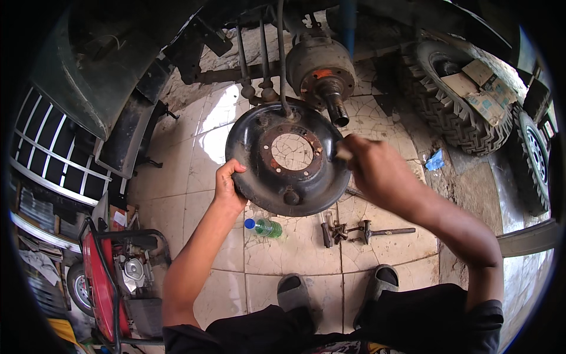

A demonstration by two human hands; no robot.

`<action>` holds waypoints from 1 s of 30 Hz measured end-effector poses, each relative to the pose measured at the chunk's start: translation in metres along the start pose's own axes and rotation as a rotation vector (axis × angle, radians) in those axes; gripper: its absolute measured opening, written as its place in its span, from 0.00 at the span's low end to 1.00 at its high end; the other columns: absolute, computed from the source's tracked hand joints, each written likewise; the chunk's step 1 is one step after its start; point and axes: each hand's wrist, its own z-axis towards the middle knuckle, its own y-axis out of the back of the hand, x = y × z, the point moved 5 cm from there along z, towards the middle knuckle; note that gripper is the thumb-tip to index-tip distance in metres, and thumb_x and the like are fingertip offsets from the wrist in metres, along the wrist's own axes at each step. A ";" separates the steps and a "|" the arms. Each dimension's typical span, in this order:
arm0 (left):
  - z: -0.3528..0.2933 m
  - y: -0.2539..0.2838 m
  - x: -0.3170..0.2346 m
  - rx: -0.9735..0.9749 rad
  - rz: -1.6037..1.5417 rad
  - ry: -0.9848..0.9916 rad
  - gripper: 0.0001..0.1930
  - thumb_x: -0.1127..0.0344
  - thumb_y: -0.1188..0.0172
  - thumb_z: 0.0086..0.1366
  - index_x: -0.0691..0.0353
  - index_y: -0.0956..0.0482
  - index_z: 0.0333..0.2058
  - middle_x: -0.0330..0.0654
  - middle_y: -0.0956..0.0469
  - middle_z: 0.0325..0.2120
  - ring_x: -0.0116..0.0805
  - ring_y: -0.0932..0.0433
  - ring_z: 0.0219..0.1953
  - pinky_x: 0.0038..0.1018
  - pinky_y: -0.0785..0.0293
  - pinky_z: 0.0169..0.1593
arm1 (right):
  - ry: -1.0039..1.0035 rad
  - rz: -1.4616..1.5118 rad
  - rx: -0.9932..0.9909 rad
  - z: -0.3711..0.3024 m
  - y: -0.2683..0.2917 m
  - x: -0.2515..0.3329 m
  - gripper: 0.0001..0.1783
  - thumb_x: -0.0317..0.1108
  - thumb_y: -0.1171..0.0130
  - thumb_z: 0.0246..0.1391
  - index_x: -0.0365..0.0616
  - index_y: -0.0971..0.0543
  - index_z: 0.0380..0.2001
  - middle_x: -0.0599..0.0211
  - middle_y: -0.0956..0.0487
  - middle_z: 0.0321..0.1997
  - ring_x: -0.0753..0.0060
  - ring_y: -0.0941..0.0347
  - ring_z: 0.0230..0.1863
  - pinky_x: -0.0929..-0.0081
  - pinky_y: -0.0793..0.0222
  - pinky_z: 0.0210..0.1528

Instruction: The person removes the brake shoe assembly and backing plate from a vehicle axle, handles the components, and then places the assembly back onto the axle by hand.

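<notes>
A black, dished brake backing plate (250, 187) with a large round centre hole and a rusty bolt ring is held up in front of me. My left hand (229, 184) is closed on its left rim, thumb on the face. My right hand (374, 171) is closed at the right rim, somewhat blurred. A small tan piece (344, 153) shows at its fingers against the plate; its kind is not clear. A hose or rod (281, 65) runs down to the plate's top. Just behind is an axle hub (321, 62) with a bare spindle (337, 109).
On the tiled floor (224, 289) lie a green bottle with a blue cap (265, 228), a screwdriver (326, 232) and a hammer (389, 231). A red-framed machine (100, 277) stands at left. A big treaded tyre (466, 127) and a blue scrap (435, 160) are at right.
</notes>
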 end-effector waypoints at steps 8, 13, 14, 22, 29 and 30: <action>0.007 0.029 -0.014 0.010 0.059 -0.042 0.28 0.64 0.49 0.44 0.66 0.25 0.48 0.49 0.21 0.42 0.45 0.22 0.43 0.38 0.25 0.51 | -0.747 0.968 0.309 -0.018 -0.087 -0.127 0.36 0.67 0.53 0.61 0.40 0.32 0.46 0.62 0.24 0.36 0.87 0.49 0.16 0.82 0.54 0.17; 0.016 0.039 -0.023 0.114 0.075 -0.048 0.28 0.63 0.49 0.45 0.68 0.25 0.48 0.51 0.21 0.42 0.45 0.21 0.43 0.37 0.25 0.51 | -0.858 1.282 0.308 -0.013 -0.127 -0.104 0.32 0.63 0.47 0.60 0.40 0.31 0.46 0.72 0.30 0.27 0.87 0.46 0.16 0.82 0.53 0.18; 0.015 0.041 -0.025 0.091 0.092 -0.050 0.28 0.63 0.49 0.46 0.69 0.25 0.48 0.51 0.21 0.42 0.46 0.21 0.42 0.37 0.24 0.51 | -0.887 1.287 0.245 -0.013 -0.129 -0.096 0.32 0.60 0.45 0.60 0.39 0.31 0.46 0.73 0.30 0.27 0.86 0.44 0.16 0.82 0.51 0.18; 0.043 0.063 -0.036 0.198 0.005 -0.010 0.27 0.61 0.51 0.50 0.71 0.24 0.47 0.54 0.19 0.39 0.48 0.19 0.37 0.38 0.20 0.45 | -0.833 1.162 0.284 -0.021 -0.110 -0.053 0.36 0.51 0.44 0.62 0.28 0.39 0.56 0.74 0.31 0.24 0.87 0.41 0.20 0.82 0.45 0.22; 0.046 0.058 -0.042 0.356 -0.051 0.031 0.28 0.57 0.53 0.53 0.73 0.25 0.48 0.57 0.19 0.40 0.47 0.18 0.38 0.38 0.21 0.46 | -0.801 1.077 0.296 -0.024 -0.097 -0.023 0.57 0.52 0.39 0.57 0.21 0.63 0.66 0.58 0.27 0.38 0.77 0.33 0.37 0.81 0.36 0.39; 0.045 0.059 -0.043 0.366 -0.055 0.027 0.28 0.57 0.53 0.53 0.73 0.25 0.48 0.57 0.19 0.40 0.47 0.18 0.38 0.38 0.21 0.46 | -0.788 1.077 0.251 -0.023 -0.094 -0.016 0.54 0.52 0.40 0.58 0.24 0.60 0.66 0.66 0.29 0.30 0.82 0.37 0.28 0.82 0.40 0.31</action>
